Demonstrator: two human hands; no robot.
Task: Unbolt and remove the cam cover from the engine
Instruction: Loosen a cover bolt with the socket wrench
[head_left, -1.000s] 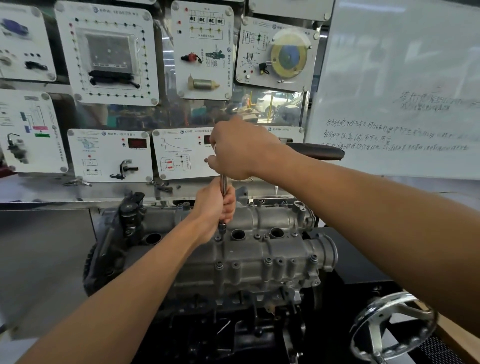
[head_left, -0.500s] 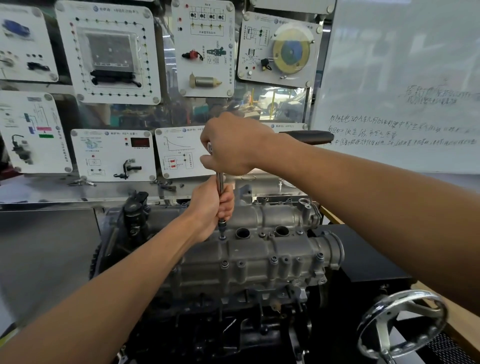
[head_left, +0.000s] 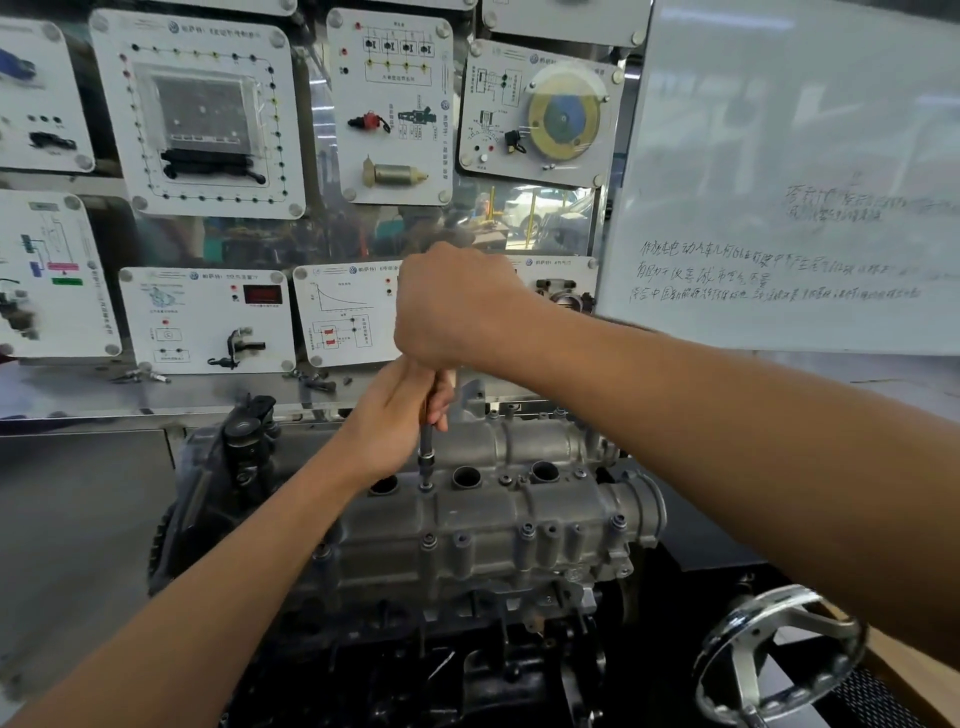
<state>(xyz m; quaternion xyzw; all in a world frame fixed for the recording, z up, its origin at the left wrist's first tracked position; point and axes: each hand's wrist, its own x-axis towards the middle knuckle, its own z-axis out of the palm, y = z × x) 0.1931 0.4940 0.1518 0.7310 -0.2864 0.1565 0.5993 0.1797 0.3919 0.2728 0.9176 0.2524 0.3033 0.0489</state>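
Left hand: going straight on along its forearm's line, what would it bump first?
Probably the right hand, gripping the slim metal socket tool just above the left hand; depth is unclear.

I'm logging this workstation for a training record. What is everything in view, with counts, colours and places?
grey cast-metal cam cover: one, grey, on the engine, centre
dark round plug wells: three showing, black, along the cover's top
dark cover bolts: several, dark grey, cover's front edge
slim steel socket bar: one, dark steel, upright on a cover bolt
white training panels: several, white, back wall
handwritten whiteboard: one, white, upper right
chrome spoked handwheel: one, silver, lower right
left-hand grip: one, curled round the bar's middle
right-hand grip: one, fist over the bar's top
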